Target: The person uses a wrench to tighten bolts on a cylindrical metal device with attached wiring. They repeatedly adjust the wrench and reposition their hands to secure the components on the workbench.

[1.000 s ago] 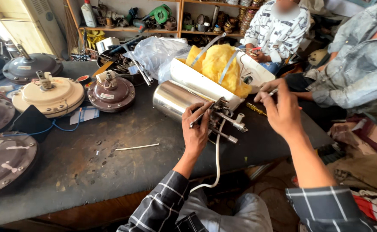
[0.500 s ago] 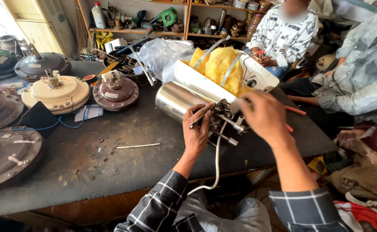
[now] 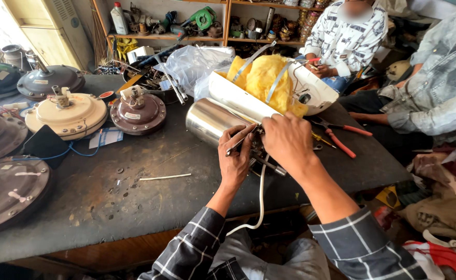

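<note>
A shiny steel cylinder (image 3: 209, 121) lies on its side on the dark workbench (image 3: 134, 176), its open end with metal fittings facing me. My left hand (image 3: 235, 158) grips a thin screwdriver-like tool (image 3: 242, 139) against that end. My right hand (image 3: 287, 140) covers the fittings at the cylinder's end, fingers curled over them; what it grips is hidden. A white cable (image 3: 260, 199) hangs from the fittings over the bench edge. Behind the cylinder lies a white casing (image 3: 238, 96) stuffed with yellow insulation (image 3: 264, 78) and metal straps.
Several round fan motor housings sit at left: cream (image 3: 64, 114), maroon (image 3: 137, 111), grey (image 3: 49, 80), brown (image 3: 10, 192). Red-handled pliers (image 3: 342, 140) lie at right. Two seated people (image 3: 347, 36) (image 3: 435, 98) are beyond the bench. Shelves of tools stand behind.
My right hand came in from the right and settled onto the cylinder's fittings. My left hand stayed on the tool at the cylinder's end.
</note>
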